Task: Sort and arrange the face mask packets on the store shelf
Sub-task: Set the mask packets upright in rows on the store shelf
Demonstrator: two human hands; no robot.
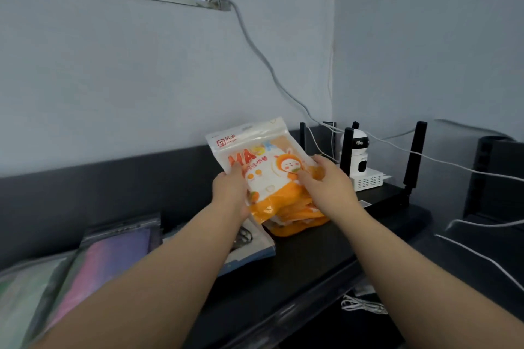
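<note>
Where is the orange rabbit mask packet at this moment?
Centre of the head view: the left hand and right hand hold the orange packet above a stack of like packets on the black shelf, left of the white camera.

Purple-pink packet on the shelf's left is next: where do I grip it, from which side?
Probably pinch the purple-pink packet by its clear sealed strip at the far end, coming from above: it lies nearly flat, faces giving no purchase, and that edge shows free.

Arms outstretched, left hand point(231, 193) and right hand point(326, 183) close together, fingers point(309, 177) curled.
</note>
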